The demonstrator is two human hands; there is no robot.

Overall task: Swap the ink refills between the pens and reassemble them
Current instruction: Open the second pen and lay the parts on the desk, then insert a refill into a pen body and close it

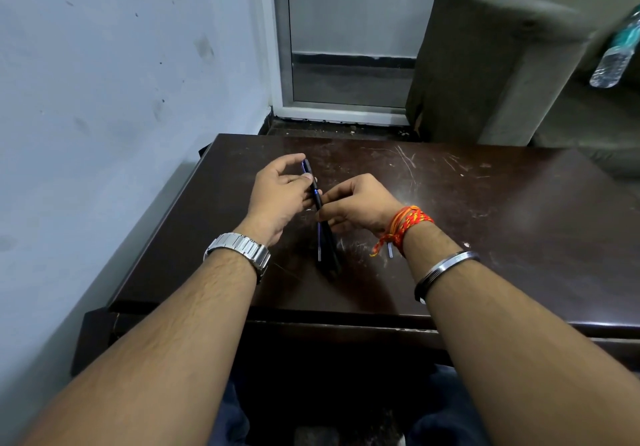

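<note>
A dark pen with blue trim (313, 186) is held above the dark wooden table (485, 224). My left hand (278, 196) pinches its upper part between thumb and fingers. My right hand (356, 206) grips its lower end from the right. Below the hands a second dark pen body (330, 251) lies on the table, with a thin refill (319, 246) beside it on its left. Another thin pale piece (390, 250) shows just under my right wrist, mostly hidden by it.
A pale wall runs along the table's left side. Beyond the far edge are a glass door (346, 47) and a grey-green sofa (491, 64) with a plastic water bottle (614, 54) lying on it. The table's right half is scratched.
</note>
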